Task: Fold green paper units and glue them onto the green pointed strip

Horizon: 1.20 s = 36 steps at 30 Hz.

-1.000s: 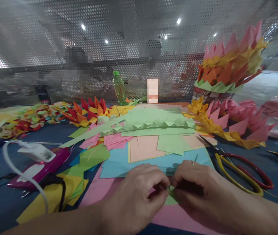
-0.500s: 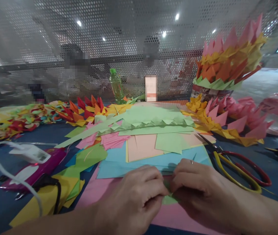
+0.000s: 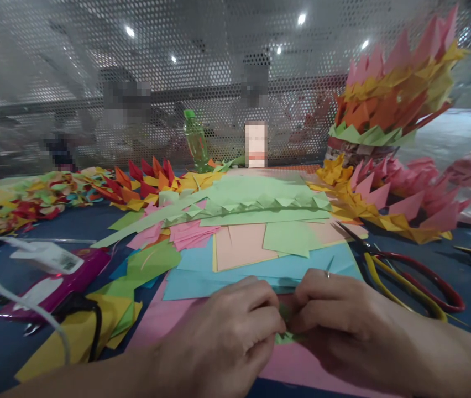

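While both forearms reach in from the near edge of the bench, the left hand and the right hand almost meet over one large pink sheet. Their backs face up, and their knuckles bend so that the fingertips point inward at each other. Each grip is closed, pinching one small green paper, which sits between the fingertips and is mostly hidden by them. One ring shows on the right hand.

Just beyond lie blue sheets, overlapping too closely to count. One pair of scissors rests toward the bench's right edge, near the right hand. Toward the left edge is one purple power strip with one white charger on it. One green-capped bottle stands by the far edge, and one paper tower rises near the far right corner.
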Each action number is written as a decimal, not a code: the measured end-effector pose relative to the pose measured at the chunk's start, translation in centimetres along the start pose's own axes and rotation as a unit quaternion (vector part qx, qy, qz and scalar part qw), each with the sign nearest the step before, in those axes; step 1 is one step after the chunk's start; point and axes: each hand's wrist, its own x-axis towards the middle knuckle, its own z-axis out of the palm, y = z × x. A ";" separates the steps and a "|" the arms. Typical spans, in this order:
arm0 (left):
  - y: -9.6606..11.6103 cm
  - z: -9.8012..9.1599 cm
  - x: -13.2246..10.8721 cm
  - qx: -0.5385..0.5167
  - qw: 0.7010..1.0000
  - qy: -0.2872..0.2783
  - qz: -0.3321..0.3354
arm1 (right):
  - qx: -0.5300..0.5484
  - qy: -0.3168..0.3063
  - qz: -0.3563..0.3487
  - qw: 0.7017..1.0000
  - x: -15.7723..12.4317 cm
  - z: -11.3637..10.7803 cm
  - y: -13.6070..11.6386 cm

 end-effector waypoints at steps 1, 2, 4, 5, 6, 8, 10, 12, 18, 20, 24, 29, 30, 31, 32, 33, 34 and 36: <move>0.0 0.0 0.0 0.004 1.000 -0.001 -0.002 | -0.006 -0.002 0.000 1.000 0.0 0.0 0.0; 0.1 0.0 -0.1 0.009 1.000 -0.003 -0.004 | -0.015 -0.002 -0.001 1.000 0.0 0.0 -0.1; 0.3 -0.1 -0.2 0.018 1.000 -0.010 -0.005 | -0.039 -0.001 -0.004 0.999 -0.1 0.1 -0.2; 0.4 -0.2 -0.2 0.024 1.000 -0.017 -0.003 | -0.051 -0.002 -0.007 0.999 -0.1 0.1 -0.4; 0.5 -0.3 -0.2 0.031 0.999 -0.027 0.000 | -0.063 -0.007 -0.008 0.998 -0.1 0.0 -0.5; 0.6 -0.6 0.0 0.048 0.998 -0.046 0.010 | -0.086 -0.019 -0.006 0.996 -0.1 0.0 -0.8; 0.8 -0.9 0.2 0.069 0.996 -0.058 0.019 | -0.115 -0.023 -0.009 0.993 -0.1 -0.1 -0.9; 1.1 -1.3 0.4 0.093 0.993 -0.064 0.024 | -0.144 -0.023 -0.013 0.989 -0.1 -0.2 -1.0; 2.2 -1.6 -0.1 0.196 0.976 -0.092 0.021 | -0.188 -0.056 -0.021 0.980 -0.6 -0.1 -0.6; 2.3 -1.4 -0.4 0.211 0.972 -0.097 0.035 | -0.175 -0.064 -0.014 0.982 -0.5 -0.3 -0.7; 2.2 -1.0 -0.7 0.222 0.969 -0.098 0.037 | -0.153 -0.076 0.001 0.985 -0.2 -0.8 -1.2; 2.3 -0.9 -0.7 0.240 0.967 -0.079 0.040 | -0.156 -0.092 -0.013 0.983 0.3 -1.6 -2.0; 2.3 -0.8 -0.7 0.242 0.966 -0.075 0.043 | -0.151 -0.093 -0.014 0.984 0.4 -1.7 -2.1; 2.3 -0.8 -0.7 0.242 0.967 -0.069 0.045 | -0.149 -0.093 -0.014 0.984 0.4 -1.7 -2.2; 2.2 -0.7 -0.7 0.244 0.967 -0.063 0.048 | -0.150 -0.091 -0.016 0.984 0.4 -1.7 -2.1; 2.1 -0.6 -0.7 0.248 0.966 -0.057 0.052 | -0.155 -0.089 -0.021 0.984 0.3 -1.6 -2.0; 2.0 -0.5 -0.7 0.255 0.964 -0.051 0.056 | -0.162 -0.085 -0.030 0.983 0.2 -1.5 -1.8; 1.9 -0.5 -0.6 0.271 0.959 -0.046 0.072 | -0.182 -0.078 -0.048 0.979 -0.2 -1.0 -1.2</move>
